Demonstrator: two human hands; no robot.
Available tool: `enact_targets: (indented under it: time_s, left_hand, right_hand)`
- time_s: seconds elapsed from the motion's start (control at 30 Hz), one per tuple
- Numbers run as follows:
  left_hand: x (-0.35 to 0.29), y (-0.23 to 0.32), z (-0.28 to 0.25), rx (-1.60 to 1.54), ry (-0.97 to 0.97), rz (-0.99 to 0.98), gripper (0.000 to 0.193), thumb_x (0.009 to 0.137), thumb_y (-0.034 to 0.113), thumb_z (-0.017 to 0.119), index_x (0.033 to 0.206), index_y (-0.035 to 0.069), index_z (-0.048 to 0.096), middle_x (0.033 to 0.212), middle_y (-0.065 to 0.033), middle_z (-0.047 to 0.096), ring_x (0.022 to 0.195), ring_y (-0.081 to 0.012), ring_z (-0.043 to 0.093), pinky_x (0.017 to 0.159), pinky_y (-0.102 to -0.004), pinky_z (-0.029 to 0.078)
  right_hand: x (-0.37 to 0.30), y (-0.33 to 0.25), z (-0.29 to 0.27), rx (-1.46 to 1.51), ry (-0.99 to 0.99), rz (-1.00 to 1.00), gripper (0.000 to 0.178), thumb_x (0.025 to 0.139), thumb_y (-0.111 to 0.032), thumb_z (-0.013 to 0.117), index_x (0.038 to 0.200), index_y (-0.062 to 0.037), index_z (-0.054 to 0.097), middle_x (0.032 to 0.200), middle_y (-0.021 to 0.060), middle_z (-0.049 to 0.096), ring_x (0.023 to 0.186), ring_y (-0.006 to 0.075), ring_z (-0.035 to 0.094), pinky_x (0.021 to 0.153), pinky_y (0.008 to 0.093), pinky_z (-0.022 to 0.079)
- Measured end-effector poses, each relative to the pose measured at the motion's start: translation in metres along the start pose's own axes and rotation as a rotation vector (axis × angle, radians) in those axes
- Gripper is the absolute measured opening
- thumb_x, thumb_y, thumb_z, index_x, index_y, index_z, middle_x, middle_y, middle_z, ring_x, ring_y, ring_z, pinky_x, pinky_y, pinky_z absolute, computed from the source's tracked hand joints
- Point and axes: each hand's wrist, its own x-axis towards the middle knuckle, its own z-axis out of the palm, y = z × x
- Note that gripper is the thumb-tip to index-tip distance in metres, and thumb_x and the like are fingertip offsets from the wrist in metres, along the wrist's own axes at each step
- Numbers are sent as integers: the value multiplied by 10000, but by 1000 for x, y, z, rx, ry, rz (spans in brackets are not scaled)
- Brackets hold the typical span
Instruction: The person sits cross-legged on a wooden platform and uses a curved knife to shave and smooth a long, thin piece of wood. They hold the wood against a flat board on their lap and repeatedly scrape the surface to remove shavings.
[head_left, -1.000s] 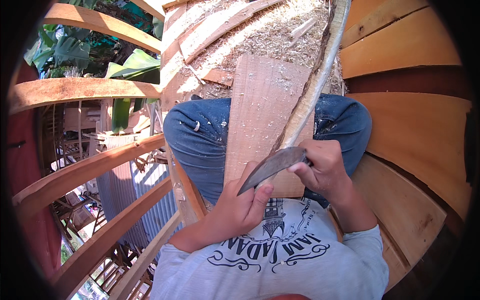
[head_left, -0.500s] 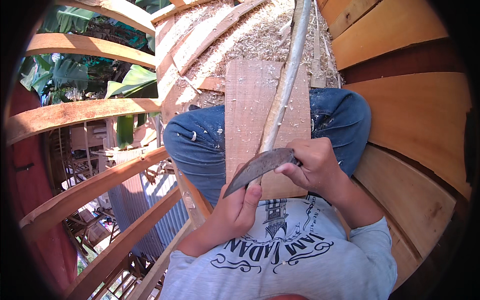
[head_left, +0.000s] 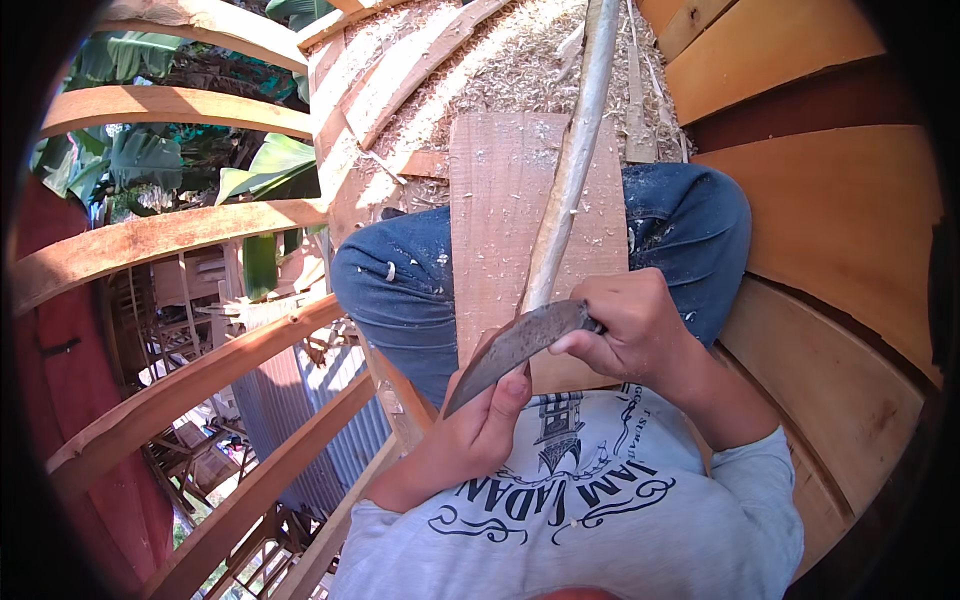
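Rails [head_left: 180, 235] of light wood sweep across the left of the frame, with a dull red surface [head_left: 100, 420] behind them at the far left edge, green leaves [head_left: 270, 165] at upper left and corrugated sheets [head_left: 335, 400] at lower left. Further right, a jeans-clad leg [head_left: 395, 285] is folded, flecked with chips. At lower centre the left hand [head_left: 472, 435] has its fingers curled closed around the lower end of a long, partly barked stick [head_left: 572, 180], thumb along its near side. That stick rises from lower centre to the top edge, passing over a flat board [head_left: 490, 220], with pale shavings [head_left: 500, 75] heaped beyond. A dark, curved knife [head_left: 520, 348] lies across the stick, its tip over the left hand. Right of centre, the right hand [head_left: 635, 325] is closed round the knife's mostly hidden handle, thumb reaching toward the blade. Below both hands is a printed pale shirt [head_left: 640, 545]; broad orange-brown planks [head_left: 830, 190] fill the right side.
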Motion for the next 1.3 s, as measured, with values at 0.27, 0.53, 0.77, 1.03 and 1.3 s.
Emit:
enact_targets:
  time_s: [0.27, 0.53, 0.77, 1.03, 1.3]
  left_hand:
    - [4, 7, -3, 47, -12, -95, 496, 981, 462, 338, 1087, -14, 433, 735, -10, 415, 536, -44, 340, 453, -186, 256]
    - [0, 12, -6, 25, -25, -136, 459, 981, 456, 349, 1032, 6, 423, 701, -3, 397, 533, -38, 338, 444, -180, 250]
    - [6, 11, -9, -77, -32, -179, 458, 981, 464, 347, 1042, 16, 420, 696, -7, 409, 537, -38, 332, 442, -169, 240]
    - [8, 7, -11, -109, -39, -198, 456, 979, 474, 347, 1021, 25, 411, 658, 8, 397, 527, -35, 329, 434, -170, 233]
    - [12, 3, -12, -99, -10, -202, 462, 994, 430, 330, 1124, -4, 419, 648, 21, 397, 520, -31, 325, 439, -172, 232]
  right_hand:
    - [0, 7, 2, -83, 10, -32, 438, 796, -429, 686, 623, -44, 568, 555, 125, 531, 483, 307, 564, 440, 357, 433]
    - [5, 19, 2, -13, 73, 86, 458, 792, -447, 683, 589, -65, 533, 536, 110, 520, 468, 287, 566, 429, 340, 433]
    - [11, 29, 4, -153, 53, 30, 484, 766, -479, 690, 577, -68, 515, 513, 98, 504, 470, 276, 574, 426, 348, 433]
    - [6, 12, 13, -36, 44, 3, 437, 792, -444, 682, 632, -53, 576, 533, 106, 529, 475, 289, 576, 435, 347, 440]
    - [14, 23, 16, -27, 81, 82, 457, 807, -447, 667, 602, -53, 560, 523, 115, 525, 476, 275, 580, 429, 335, 437]
